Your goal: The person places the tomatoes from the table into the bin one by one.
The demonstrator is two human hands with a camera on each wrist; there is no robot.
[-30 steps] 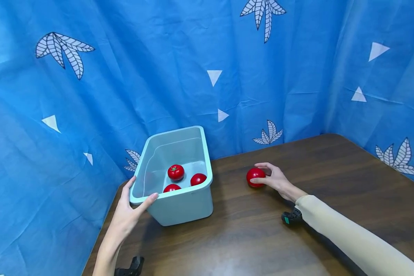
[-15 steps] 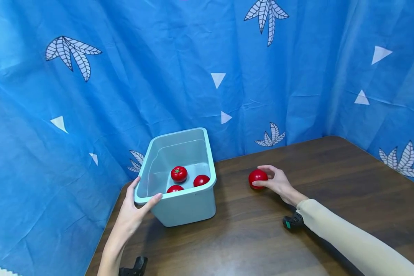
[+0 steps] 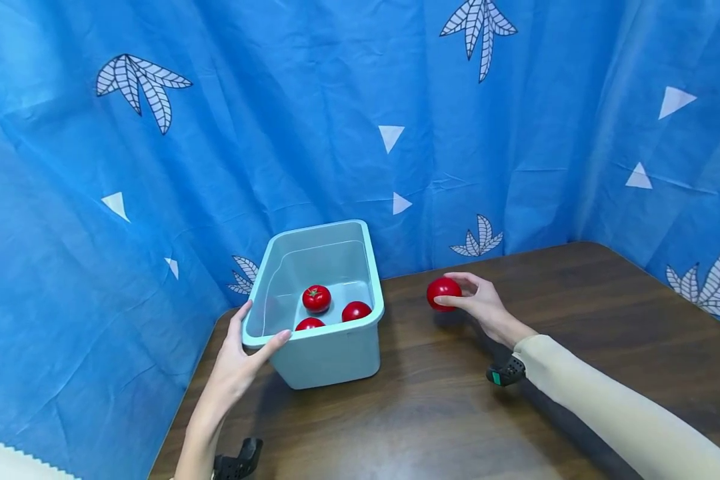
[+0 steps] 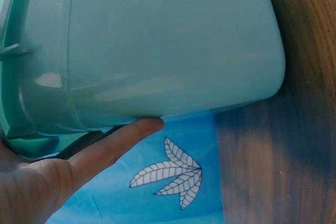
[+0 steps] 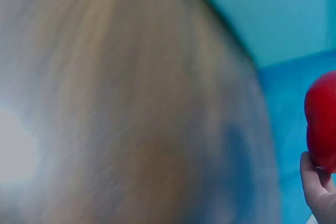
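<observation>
A light blue-green plastic bin [image 3: 336,357] stands on the brown table at the left. Inside lie a red tomato [image 3: 317,299] with a green stem, a second tomato [image 3: 357,311] and a third tomato [image 3: 309,324], the last two partly hidden by the front rim. My left hand [image 3: 237,370] holds the bin's near left corner, thumb on the front rim and fingers along the left side. To the right of the bin, my right hand [image 3: 483,303] grips another red tomato [image 3: 443,294] between thumb and fingers, slightly above the table. The right wrist view shows this tomato [image 5: 323,121] at its right edge.
The wooden table [image 3: 408,413] reaches back to a blue curtain [image 3: 312,133] with leaf and triangle prints, which also hangs at the left and right. A black wrist device [image 3: 505,371] is on the right forearm, another wrist device [image 3: 238,460] on the left.
My right hand has lifted the tomato a little off the table, and a shadow shows below it. The left hand keeps its hold on the bin. The head view has shifted slightly.
</observation>
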